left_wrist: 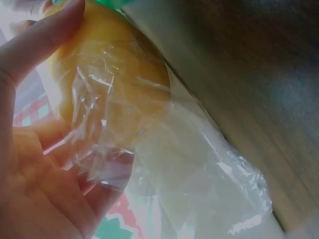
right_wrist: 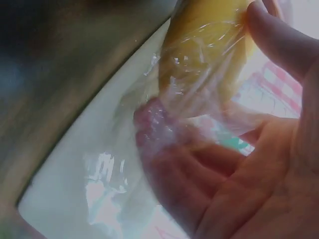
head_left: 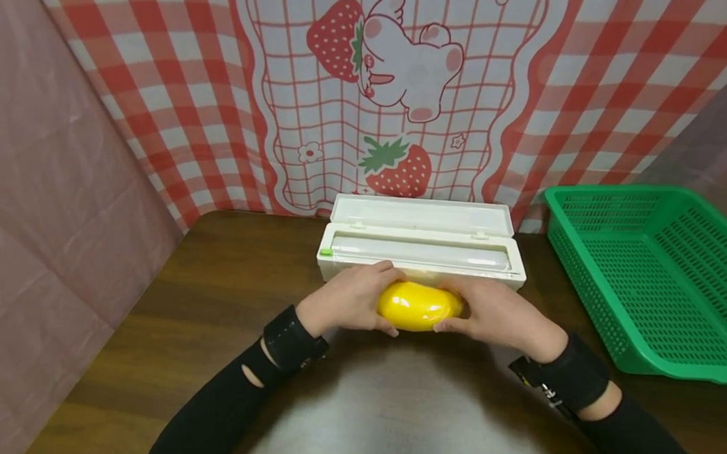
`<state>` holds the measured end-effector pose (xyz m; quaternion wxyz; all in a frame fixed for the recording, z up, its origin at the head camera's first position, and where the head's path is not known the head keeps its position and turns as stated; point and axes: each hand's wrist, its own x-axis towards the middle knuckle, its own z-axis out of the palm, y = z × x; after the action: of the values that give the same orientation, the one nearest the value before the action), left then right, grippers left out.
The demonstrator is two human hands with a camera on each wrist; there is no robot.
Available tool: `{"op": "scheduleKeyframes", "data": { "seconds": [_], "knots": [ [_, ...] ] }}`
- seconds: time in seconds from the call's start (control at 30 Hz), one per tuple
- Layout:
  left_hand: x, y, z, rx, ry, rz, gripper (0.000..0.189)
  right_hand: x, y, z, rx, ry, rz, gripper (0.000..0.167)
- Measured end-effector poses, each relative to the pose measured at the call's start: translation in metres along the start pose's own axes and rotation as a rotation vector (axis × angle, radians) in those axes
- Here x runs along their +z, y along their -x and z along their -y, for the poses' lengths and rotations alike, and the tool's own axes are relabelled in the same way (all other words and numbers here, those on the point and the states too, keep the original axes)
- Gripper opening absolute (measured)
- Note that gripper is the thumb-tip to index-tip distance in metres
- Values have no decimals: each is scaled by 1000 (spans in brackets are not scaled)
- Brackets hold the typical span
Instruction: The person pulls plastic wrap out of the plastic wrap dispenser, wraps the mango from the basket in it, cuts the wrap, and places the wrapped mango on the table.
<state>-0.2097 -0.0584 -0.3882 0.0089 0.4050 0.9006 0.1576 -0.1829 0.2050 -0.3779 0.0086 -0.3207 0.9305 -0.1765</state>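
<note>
A yellow mango (head_left: 417, 306), partly covered in clear cling film (left_wrist: 99, 104), is held between both hands just in front of a white cling film dispenser (head_left: 423, 274). My left hand (head_left: 353, 298) grips its left end, thumb on the near side and fingers towards the dispenser. At the other end my right hand (head_left: 495, 311) holds it the same way, its fingers in the crinkled film in the right wrist view. From the mango the film runs on over the dispenser's front. Inside the opened dispenser lies a film roll (head_left: 420, 252). The mango's underside is hidden.
A green plastic basket (head_left: 626, 323) stands at the right of the brown wooden table (head_left: 213, 274). The dispenser's lid (head_left: 422, 213) is raised against a red-and-white checked cloth (head_left: 181, 60) at the back. A small green slider (head_left: 326, 252) sits at the dispenser's left end.
</note>
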Motion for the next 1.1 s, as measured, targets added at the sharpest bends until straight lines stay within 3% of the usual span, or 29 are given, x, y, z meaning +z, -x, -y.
{"op": "scheduleKeyframes", "data": {
  "seconds": [0.13, 0.2, 0.33, 0.43, 0.53, 0.83, 1.1],
  "knots": [
    [0, 0, -1, -6, -13, 4, 79, -4, 6, 3, 54, 107, -2, 70],
    [-1, 1, -1, -8, -18, 8, 79, -7, 8, 5, 42, 140, -35, 76],
    [-2, 1, 0, -5, -29, 13, 79, -8, 6, 10, -73, 134, -117, 79],
    [-2, 1, 1, -1, -27, 11, 77, -3, 3, 12, -171, 111, -128, 82],
    [-2, 0, 1, 5, -21, 8, 76, 4, 1, 13, -206, 126, -131, 85],
    [1, -1, -1, 18, -30, 8, 73, 23, -4, 8, -186, 196, -219, 79],
    [3, -4, 1, -9, -8, -13, 69, 24, -6, 0, -138, 114, -218, 74]
  ]
}}
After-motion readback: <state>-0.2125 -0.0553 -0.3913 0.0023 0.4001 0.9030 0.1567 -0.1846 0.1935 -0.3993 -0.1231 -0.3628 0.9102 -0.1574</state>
